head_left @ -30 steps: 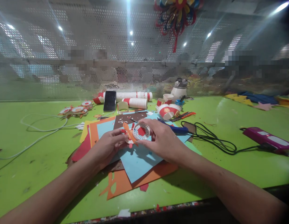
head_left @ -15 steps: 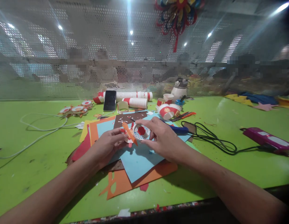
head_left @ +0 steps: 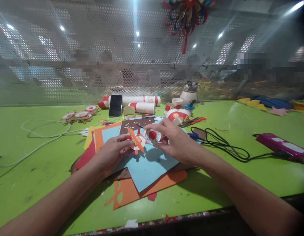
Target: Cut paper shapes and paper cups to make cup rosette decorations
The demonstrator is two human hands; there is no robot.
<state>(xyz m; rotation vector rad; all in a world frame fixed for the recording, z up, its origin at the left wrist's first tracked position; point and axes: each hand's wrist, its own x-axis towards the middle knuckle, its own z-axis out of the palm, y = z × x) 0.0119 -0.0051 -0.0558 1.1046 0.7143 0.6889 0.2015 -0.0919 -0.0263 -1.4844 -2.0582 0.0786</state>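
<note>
Between its fingertips my left hand point(head_left: 113, 152) pinches a small red-and-white paper cutout point(head_left: 141, 139) with an orange paper strip point(head_left: 136, 141) lying diagonally across it. Just to the right, my right hand point(head_left: 179, 142) grips a round paper disc point(head_left: 153, 135) by its edge, with a red centre and a blue dotted ring. More red shows beneath the right fingers, though its shape is partly hidden. Both pieces are held above blue paper sheets point(head_left: 147, 177) on a stack of coloured paper.
Beyond the stack are a phone point(head_left: 115, 105), paper cups point(head_left: 175, 115) and a bottle point(head_left: 188, 93). Finished-looking round cutouts point(head_left: 80, 114) lie left. A black cable point(head_left: 230, 150) runs right to a purple power strip point(head_left: 282, 146). A perforated screen point(head_left: 142, 75) stands behind.
My right hand has shifted slightly right and up with the disc, away from the orange strip. More of the left cutout shows. My left hand has hardly moved.
</note>
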